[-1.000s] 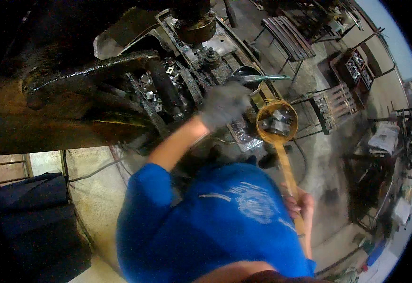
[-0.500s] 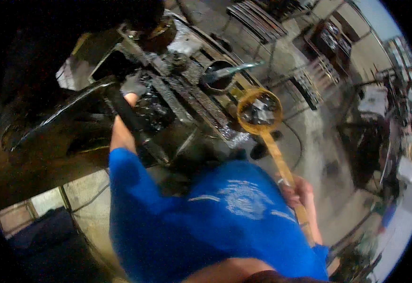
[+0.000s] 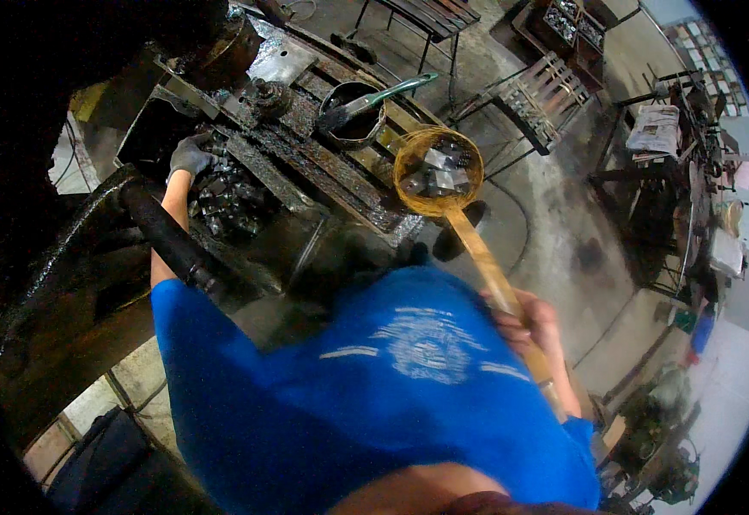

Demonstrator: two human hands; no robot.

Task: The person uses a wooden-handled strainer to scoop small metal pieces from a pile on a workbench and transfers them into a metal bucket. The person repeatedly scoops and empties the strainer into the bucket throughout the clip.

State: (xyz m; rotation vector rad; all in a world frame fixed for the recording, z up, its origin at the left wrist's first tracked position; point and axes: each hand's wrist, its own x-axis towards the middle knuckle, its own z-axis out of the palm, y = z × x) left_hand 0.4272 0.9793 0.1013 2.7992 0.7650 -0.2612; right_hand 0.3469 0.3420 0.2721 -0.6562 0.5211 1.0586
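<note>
My left hand (image 3: pixel 191 158), in a grey glove, reaches past a thick dark bar (image 3: pixel 168 232) onto a heap of small dark metal pieces (image 3: pixel 235 199). Its fingertips merge with the dark pieces, so whether it grips any is unclear. My right hand (image 3: pixel 532 321) is closed around the flat wooden handle (image 3: pixel 483 259) of a round scoop with a yellowish rim (image 3: pixel 402 187). Several shiny metal pieces (image 3: pixel 445 172) lie inside the scoop, which is held out beside the corner of an oily machine table (image 3: pixel 374 219).
A brush with a green handle (image 3: pixel 396 88) rests across a round pot (image 3: pixel 340 137) on the machine table. Beyond stand a slatted rack (image 3: pixel 546 103), a dark bench (image 3: pixel 443 19) and boxes of metal parts (image 3: pixel 563 24). A cluttered table with papers (image 3: pixel 654 129) is at right.
The whole scene has shifted left and slightly up in view. My left hand, partly hidden behind the bar before, now shows its glove over the metal pieces. My right hand keeps hold of the scoop.
</note>
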